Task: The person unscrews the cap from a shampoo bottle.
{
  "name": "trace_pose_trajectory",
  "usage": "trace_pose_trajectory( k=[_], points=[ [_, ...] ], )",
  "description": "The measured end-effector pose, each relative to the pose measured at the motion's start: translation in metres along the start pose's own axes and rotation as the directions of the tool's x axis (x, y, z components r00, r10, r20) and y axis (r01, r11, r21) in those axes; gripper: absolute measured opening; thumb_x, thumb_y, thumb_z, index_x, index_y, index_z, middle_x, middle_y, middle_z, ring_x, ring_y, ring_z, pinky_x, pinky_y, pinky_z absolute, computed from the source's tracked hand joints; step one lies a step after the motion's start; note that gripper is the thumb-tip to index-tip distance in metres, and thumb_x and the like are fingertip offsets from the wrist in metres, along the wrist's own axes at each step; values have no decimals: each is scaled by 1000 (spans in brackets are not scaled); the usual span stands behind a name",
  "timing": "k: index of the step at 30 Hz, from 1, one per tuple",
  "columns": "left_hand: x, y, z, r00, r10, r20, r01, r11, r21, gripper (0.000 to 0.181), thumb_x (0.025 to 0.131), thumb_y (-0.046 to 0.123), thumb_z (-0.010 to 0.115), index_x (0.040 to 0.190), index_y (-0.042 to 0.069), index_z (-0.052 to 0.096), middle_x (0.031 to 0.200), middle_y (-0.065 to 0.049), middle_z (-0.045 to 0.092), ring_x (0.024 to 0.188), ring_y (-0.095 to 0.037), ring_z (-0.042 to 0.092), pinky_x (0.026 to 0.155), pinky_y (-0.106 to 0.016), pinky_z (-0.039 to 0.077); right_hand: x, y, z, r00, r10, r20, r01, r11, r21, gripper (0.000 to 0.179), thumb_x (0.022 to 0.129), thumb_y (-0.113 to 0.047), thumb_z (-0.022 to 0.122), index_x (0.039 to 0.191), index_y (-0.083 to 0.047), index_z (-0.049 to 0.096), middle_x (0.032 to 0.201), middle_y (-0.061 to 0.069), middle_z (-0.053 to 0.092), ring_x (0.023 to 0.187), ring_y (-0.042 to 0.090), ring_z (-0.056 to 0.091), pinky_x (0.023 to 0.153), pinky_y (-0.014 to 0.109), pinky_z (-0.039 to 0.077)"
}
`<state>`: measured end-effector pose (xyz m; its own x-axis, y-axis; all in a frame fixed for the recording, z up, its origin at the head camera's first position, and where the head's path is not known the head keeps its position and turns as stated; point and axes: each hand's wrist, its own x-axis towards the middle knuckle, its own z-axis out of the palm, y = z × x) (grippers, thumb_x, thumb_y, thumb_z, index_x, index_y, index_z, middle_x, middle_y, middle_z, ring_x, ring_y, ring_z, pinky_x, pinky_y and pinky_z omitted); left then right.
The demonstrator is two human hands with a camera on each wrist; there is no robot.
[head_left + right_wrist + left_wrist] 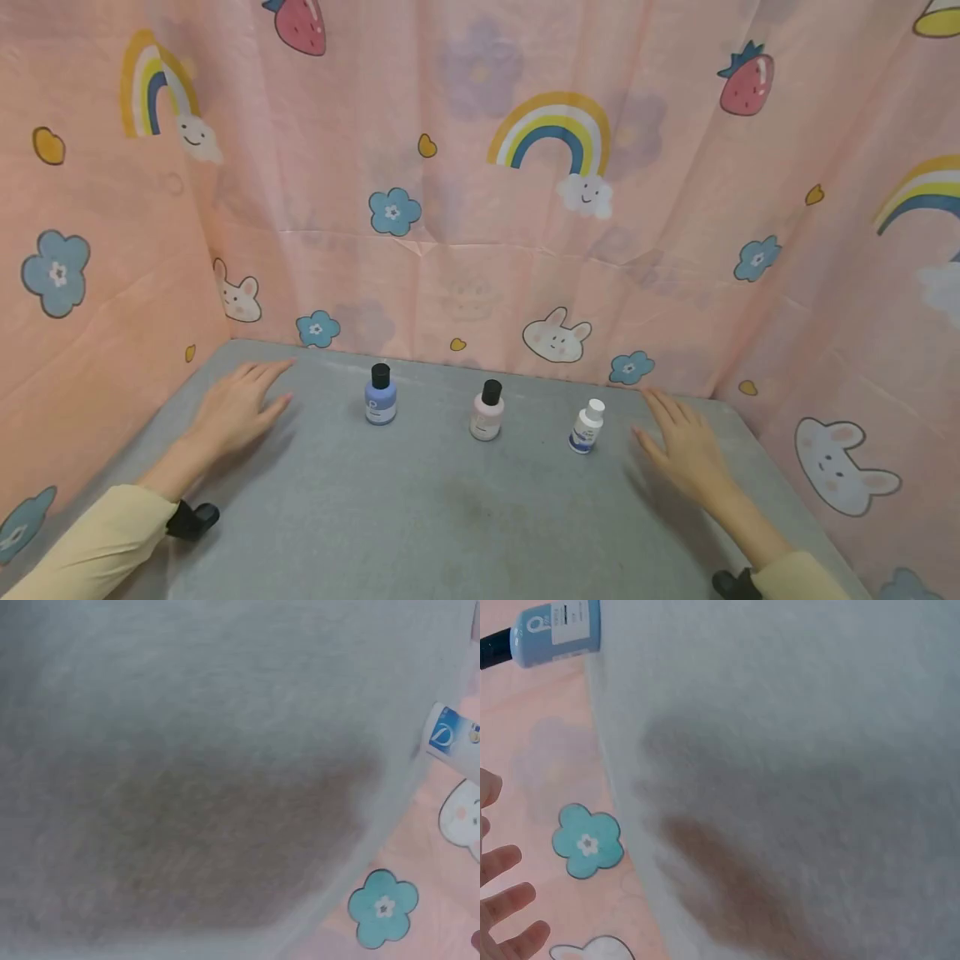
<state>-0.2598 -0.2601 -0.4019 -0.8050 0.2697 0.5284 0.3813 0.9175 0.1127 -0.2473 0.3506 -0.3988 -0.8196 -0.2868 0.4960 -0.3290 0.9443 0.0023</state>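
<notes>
Three small bottles stand upright in a loose row on the grey table. On the left is a blue bottle with a black cap, also in the left wrist view's top corner. A pale pink bottle with a black cap stands in the middle. On the right is a white bottle with a white cap, partly seen in the right wrist view. My left hand, fingers extended, hovers left of the blue bottle. My right hand is held with straight fingers beside the white bottle. Neither hand touches anything.
A pink curtain printed with rainbows, flowers and rabbits hangs behind the table and along both sides. Dark straps sit at both wrists, below beige sleeves. A faint dark stain marks the tabletop's middle.
</notes>
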Motion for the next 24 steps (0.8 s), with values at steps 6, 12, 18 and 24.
trace_pose_trajectory(
  k=[6,12,18,24],
  points=[
    [3,10,-3,999,-30,-29,29,999,-32,40,90,23,63,127,9,59,119,-16,66,107,-35,59,76,-52,52,9,-6,0,985,-83,-148,80,996,-24,55,83,-22,70,131,-2,52,126,18,57,110,37,53,89,56,44],
    [6,19,-4,996,-65,-54,60,995,-82,30,90,19,64,119,9,65,111,-15,69,101,-35,62,59,-40,52,18,-16,1,947,-183,-265,176,983,-50,50,75,-19,72,121,-2,60,111,17,64,95,34,58,81,49,48],
    [13,29,-1,990,-126,-57,117,982,-149,24,92,18,61,112,9,69,104,-14,72,92,-33,65,48,-28,43,26,-30,4,941,-162,-298,162,987,-25,46,75,-19,74,117,-5,62,105,15,64,89,33,58,73,48,48],
    [20,41,1,983,-169,-72,147,957,-249,23,93,17,59,110,7,70,104,-15,72,89,-32,66,51,-31,45,35,-40,8,926,-141,-351,155,988,12,40,78,-21,73,112,-4,65,103,16,65,89,34,58,74,47,47]
  ],
)
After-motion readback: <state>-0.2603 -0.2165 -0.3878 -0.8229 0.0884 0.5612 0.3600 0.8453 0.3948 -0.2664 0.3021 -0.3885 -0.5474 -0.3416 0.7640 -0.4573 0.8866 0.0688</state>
